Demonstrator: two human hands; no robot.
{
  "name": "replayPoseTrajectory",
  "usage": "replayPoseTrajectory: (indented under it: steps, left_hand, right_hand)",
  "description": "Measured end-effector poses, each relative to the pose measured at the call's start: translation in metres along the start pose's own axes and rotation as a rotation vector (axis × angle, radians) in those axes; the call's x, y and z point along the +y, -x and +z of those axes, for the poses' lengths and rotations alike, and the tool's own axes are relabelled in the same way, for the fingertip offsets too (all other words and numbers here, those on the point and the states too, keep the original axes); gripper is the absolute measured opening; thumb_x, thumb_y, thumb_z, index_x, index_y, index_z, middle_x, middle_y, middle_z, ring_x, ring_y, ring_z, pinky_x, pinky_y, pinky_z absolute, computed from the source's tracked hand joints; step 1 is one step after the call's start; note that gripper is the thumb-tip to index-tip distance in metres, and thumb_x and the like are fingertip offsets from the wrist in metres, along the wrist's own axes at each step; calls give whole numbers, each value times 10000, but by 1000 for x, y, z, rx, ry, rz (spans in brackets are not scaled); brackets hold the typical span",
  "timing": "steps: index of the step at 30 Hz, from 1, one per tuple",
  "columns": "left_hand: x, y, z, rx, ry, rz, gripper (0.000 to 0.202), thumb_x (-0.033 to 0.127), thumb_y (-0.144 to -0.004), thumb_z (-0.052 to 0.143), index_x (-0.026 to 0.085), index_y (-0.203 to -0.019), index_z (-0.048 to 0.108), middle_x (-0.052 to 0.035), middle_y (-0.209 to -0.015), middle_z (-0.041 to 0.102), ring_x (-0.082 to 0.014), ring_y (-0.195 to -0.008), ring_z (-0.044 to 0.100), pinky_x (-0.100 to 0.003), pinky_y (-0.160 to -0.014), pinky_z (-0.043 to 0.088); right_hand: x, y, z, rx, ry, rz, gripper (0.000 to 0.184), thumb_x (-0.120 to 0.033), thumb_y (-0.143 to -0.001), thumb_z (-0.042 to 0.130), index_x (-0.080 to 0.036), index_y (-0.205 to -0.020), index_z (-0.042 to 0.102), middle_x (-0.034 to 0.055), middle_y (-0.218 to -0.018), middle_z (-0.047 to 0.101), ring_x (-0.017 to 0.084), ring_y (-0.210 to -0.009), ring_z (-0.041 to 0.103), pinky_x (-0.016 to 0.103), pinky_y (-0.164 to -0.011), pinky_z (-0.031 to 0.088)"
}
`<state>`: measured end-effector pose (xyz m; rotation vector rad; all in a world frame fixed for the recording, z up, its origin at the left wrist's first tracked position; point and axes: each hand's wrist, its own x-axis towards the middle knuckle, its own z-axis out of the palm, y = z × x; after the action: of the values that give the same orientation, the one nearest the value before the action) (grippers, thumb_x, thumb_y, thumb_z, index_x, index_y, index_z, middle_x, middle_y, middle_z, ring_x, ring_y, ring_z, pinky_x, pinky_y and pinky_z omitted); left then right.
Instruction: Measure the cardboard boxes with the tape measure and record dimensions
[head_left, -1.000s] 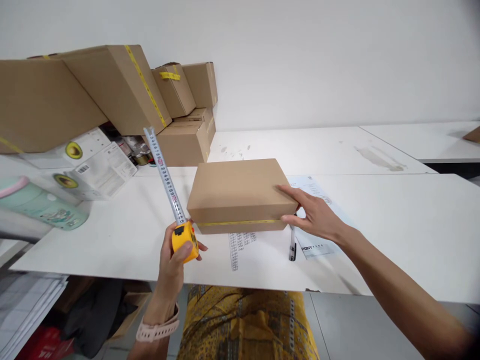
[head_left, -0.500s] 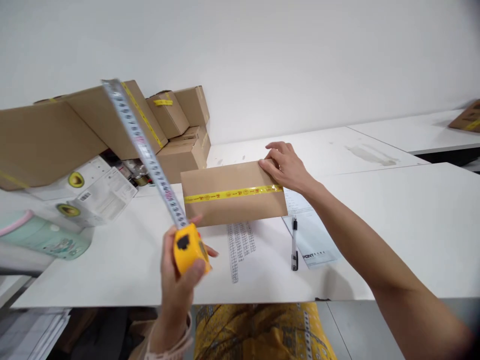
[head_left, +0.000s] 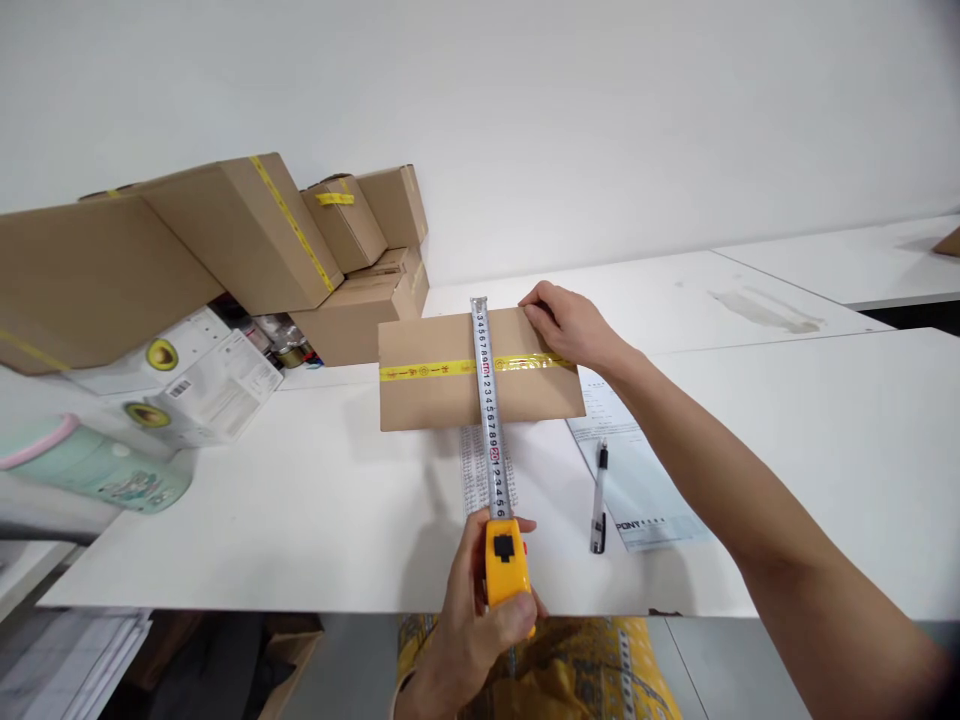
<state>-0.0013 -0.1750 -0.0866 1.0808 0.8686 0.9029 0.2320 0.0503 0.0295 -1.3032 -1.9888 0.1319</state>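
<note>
A flat brown cardboard box (head_left: pixel 435 395) with a yellow tape band stands tipped up on its edge on the white table (head_left: pixel 300 510). My right hand (head_left: pixel 564 325) grips the box's top right corner. My left hand (head_left: pixel 480 620) is closed around a yellow tape measure (head_left: pixel 505 562) at the table's front edge. Its steel blade (head_left: pixel 486 400) runs straight up across the box's face to the top edge.
A black pen (head_left: pixel 599 500) lies on printed sheets (head_left: pixel 637 490) right of the box; another printed sheet (head_left: pixel 474 470) sits under the blade. Stacked cardboard boxes (head_left: pixel 247 235), avocado-print cartons (head_left: pixel 180 385) and a mint-green bottle (head_left: pixel 97 470) crowd the left side.
My left hand swung the tape measure from the left to the box's front, and the blade now lies across the box's face. The box was tipped up earlier; my right hand stays on its top corner.
</note>
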Motion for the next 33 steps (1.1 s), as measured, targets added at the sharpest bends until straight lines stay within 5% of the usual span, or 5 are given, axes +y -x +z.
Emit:
replayPoseTrajectory:
  steps: [7,13,20,33]
  left_hand:
    - [-18,8,-1,-19,76,-6,658,580,-739,809,310,-1285,560,-119,-1387,530,-169,-735,692,-303,-623,521]
    - [-27,5,-6,-35,38,5,660,574,-762,794,260,-1284,540,-78,-1154,569,-176,-743,670,-288,-624,509]
    - [-36,1,-5,48,-78,-29,718,508,-787,793,246,-1362,453,-96,-1195,575,-171,-833,604,-278,-685,491]
    - [-40,0,-12,-28,-28,12,755,536,-779,819,254,-1363,432,-126,-1312,533,-185,-882,642,-299,-725,540]
  right_hand:
    - [-2,1,5,18,149,-128,386,-209,-1003,294,-221,-1220,613,118,-1108,712,285,-990,606,429,-913,388]
    - [-8,2,8,-39,425,-238,545,-167,-1037,293,-369,-1493,514,95,-1092,656,247,-885,533,383,-851,352]
    - [-4,2,11,-30,459,-269,558,-165,-1046,296,-391,-1495,539,103,-1128,637,243,-897,479,364,-814,339]
    - [0,5,16,29,441,-286,537,-163,-1045,313,-384,-1477,543,89,-1069,618,240,-909,465,360,-795,337]
